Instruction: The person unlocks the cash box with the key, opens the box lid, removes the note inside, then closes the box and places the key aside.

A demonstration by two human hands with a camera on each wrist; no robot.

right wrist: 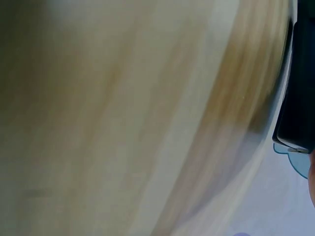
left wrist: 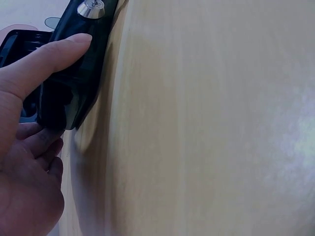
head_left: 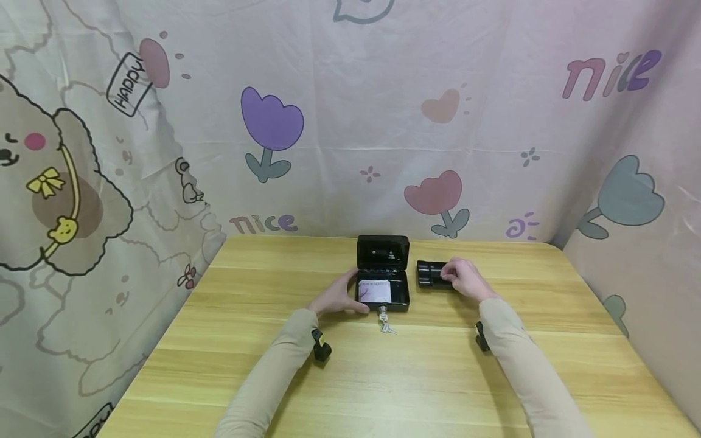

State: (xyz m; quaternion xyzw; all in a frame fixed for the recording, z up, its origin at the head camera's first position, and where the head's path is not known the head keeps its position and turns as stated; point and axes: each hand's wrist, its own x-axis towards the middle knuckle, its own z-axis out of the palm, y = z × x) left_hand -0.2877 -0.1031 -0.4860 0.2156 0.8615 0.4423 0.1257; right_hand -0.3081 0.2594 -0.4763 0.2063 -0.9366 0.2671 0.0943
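Note:
A small black cash box stands on the table with its lid raised. Inside, at the left, lies a pale printed paper slip. From the lock at the front hangs a bunch of keys. My left hand holds the box's left end, its thumb along the front wall and its fingers at the side. To the right of the box is a black compartment tray. My right hand pinches it at its right part; the fingertips are partly hidden.
A wood-grain table carries everything. Behind it and along both sides hangs a printed cloth. Black wrist cameras sit at both sleeves.

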